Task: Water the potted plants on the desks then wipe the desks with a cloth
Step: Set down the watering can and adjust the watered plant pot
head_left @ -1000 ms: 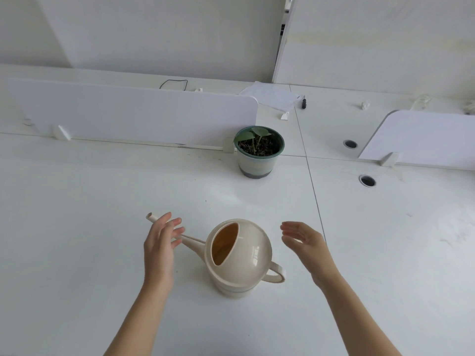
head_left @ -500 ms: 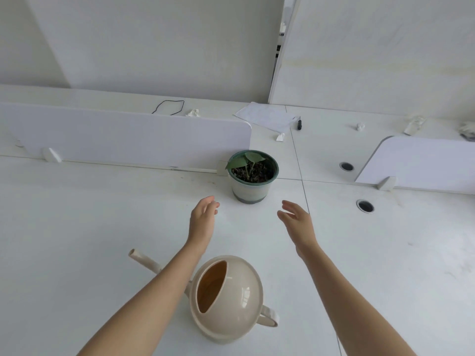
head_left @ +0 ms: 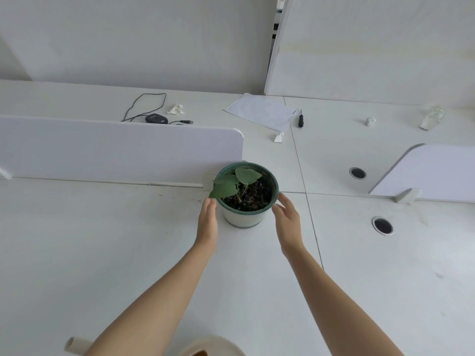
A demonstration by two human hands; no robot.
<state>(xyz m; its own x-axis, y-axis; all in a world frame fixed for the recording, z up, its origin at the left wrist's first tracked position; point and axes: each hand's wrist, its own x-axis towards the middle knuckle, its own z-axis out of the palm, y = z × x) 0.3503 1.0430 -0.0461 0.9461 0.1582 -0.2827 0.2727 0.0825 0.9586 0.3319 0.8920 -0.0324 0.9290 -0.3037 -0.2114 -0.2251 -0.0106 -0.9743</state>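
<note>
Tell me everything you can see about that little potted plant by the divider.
The small potted plant stands upright on the white desk, at the end of the white divider panel. Its round pot looks plastic: dark green rim, whitish body, greyish base band. Dark soil holds a thin stem with broad green leaves. The left hand and right hand flank it, open, at most brushing it.

I see a white desk [head_left: 102, 240] filling most of the frame, split by thin seams. A potted plant [head_left: 246, 195] stands at centre, just beside the end of a low white divider [head_left: 120, 150]. At the bottom edge sits a cream watering can [head_left: 205, 349]. Upper centre lie a sheet of paper [head_left: 259, 111] and a dark pen [head_left: 300, 120]; upper left, a black cable [head_left: 144, 105] and a crumpled tissue [head_left: 176, 109]. Two round cable holes [head_left: 382, 225] show at right.
</note>
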